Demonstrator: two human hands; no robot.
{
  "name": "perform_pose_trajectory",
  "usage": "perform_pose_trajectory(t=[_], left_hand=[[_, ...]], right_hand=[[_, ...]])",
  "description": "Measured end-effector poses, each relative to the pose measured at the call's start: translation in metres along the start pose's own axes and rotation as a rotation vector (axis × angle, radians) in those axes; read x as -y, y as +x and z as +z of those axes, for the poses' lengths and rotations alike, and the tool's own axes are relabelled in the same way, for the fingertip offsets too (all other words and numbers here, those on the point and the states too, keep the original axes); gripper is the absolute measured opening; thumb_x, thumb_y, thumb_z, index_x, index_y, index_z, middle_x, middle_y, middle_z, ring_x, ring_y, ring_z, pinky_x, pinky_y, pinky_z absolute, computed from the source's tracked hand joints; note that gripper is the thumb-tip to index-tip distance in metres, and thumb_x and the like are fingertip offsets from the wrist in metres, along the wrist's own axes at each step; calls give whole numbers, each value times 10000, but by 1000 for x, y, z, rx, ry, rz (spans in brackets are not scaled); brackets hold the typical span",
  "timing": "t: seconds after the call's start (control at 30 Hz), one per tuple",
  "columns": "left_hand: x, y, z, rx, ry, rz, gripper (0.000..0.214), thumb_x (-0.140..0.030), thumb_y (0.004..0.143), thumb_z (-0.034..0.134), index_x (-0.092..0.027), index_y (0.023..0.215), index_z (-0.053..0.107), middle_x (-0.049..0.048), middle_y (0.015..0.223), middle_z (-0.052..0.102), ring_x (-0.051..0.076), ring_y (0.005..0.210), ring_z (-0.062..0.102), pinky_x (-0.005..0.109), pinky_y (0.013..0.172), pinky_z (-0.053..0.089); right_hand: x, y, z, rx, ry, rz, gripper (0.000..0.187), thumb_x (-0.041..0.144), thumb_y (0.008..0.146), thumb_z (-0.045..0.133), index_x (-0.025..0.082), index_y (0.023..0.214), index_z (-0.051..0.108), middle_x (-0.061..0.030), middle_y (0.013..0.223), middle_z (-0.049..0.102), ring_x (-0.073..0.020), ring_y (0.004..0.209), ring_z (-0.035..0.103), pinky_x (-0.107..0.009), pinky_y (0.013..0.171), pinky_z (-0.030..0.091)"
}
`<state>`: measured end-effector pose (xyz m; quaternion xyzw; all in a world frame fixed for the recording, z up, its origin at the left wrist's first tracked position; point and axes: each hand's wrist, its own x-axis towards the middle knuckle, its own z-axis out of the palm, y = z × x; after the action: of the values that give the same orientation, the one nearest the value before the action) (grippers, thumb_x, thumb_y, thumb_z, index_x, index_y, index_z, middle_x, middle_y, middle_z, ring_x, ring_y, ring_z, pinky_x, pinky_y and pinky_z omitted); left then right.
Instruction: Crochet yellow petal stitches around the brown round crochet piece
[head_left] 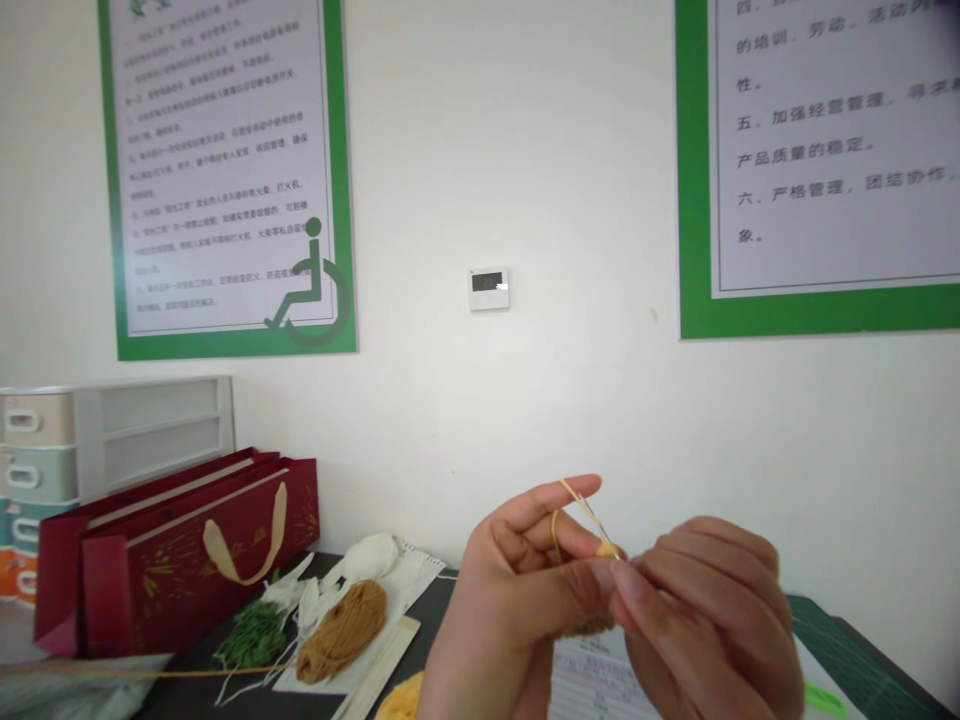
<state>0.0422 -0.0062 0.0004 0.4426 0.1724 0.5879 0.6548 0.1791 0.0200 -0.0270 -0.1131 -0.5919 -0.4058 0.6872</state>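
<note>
My left hand (517,590) pinches a small piece of yellow crochet work (608,549) between thumb and fingers. A strand of yellow yarn (556,525) runs over its raised index finger and down through the other fingers. My right hand (712,610) is closed close against it, fingertips touching the work, on a thin metal crochet hook (589,512). The hook's tip points up and left beside the taut yarn; its handle is hidden in the right hand. Below the fingers shows a bit of brownish-yellow stitched fabric (592,627), mostly covered.
On the dark table lie a brown yarn skein (343,630), white yarn (370,556), green yarn (255,635), a ruler-like strip (379,670) and something yellow (401,698). Red gift bags (187,570) and drawers (165,430) stand left. A printed sheet (596,675) and green mat (855,655) lie right.
</note>
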Motion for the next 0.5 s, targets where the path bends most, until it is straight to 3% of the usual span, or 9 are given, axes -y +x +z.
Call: perform_pose_trajectory(t=[0.1, 0.2, 0.37, 0.5], left_hand=[[-5, 0, -5, 104, -54, -102, 557, -84, 579, 933, -118, 1120, 804, 28, 724, 720, 117, 631, 667, 230, 669, 534], [-11, -3, -6, 116, -30, -85, 610, -55, 606, 912, -150, 1194, 780, 32, 728, 727, 144, 700, 690, 245, 710, 527], [-16, -4, -8, 132, 12, -37, 584, -36, 585, 888, -173, 1146, 801, 6, 684, 687, 176, 717, 683, 266, 709, 506], [-14, -2, -10, 157, 59, -8, 432, -70, 592, 885, -159, 1011, 824, 28, 708, 697, 151, 678, 645, 247, 656, 488]], right_hand=[[3, -1, 7, -24, 424, 260, 167, 97, 913, 629, 224, 981, 713, -9, 724, 660, -161, 635, 601, -353, 564, 519], [10, -1, 12, -21, 759, 541, 106, 175, 970, 601, 214, 1015, 688, -20, 721, 637, -173, 645, 599, -328, 528, 508], [15, 6, 8, -143, 917, 835, 110, 269, 1012, 554, 225, 967, 644, 6, 648, 578, -154, 606, 561, -282, 524, 493], [12, 10, 10, -15, 1170, 1047, 259, 291, 1047, 413, 234, 893, 613, 24, 582, 497, -138, 528, 499, -258, 480, 458]])
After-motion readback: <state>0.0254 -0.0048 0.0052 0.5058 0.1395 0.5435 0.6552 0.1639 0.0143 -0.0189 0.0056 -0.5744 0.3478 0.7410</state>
